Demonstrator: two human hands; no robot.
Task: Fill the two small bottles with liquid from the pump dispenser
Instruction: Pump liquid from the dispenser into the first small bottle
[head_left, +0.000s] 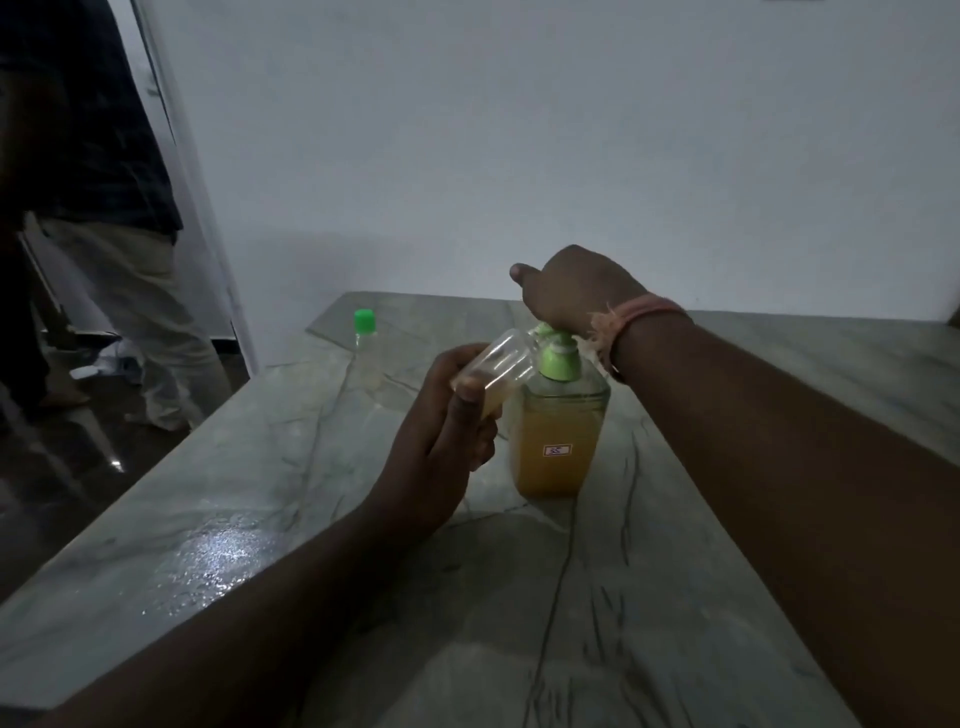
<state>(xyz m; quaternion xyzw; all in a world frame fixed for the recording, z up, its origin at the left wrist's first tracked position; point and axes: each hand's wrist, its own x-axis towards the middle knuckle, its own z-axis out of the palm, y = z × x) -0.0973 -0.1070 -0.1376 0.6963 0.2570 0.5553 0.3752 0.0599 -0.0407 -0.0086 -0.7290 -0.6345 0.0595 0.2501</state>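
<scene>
Dispenser (558, 436) upright on tabletop (675, 597). Right hand (571, 291) presses its pump head, fingers curled over. Left hand (452, 421) grips open bottle (496, 371), tilted, mouth at spout to catch liquid. Capped second bottle (365, 332) stands far-left of dispenser.

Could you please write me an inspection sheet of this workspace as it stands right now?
Surface: grey veined stone table, with a shiny patch near its left edge.
Job's things: pump dispenser upright, holding amber liquid; open small bottle tilted with its mouth at the green spout, a little liquid inside; capped small bottle standing apart at the far left.
Clutter: nothing seen.
Grippers: left hand grips the open small bottle; right hand presses the pump head.
Cables: nothing seen.
Surroundings: plain white wall; another person standing at left; dim light.
</scene>
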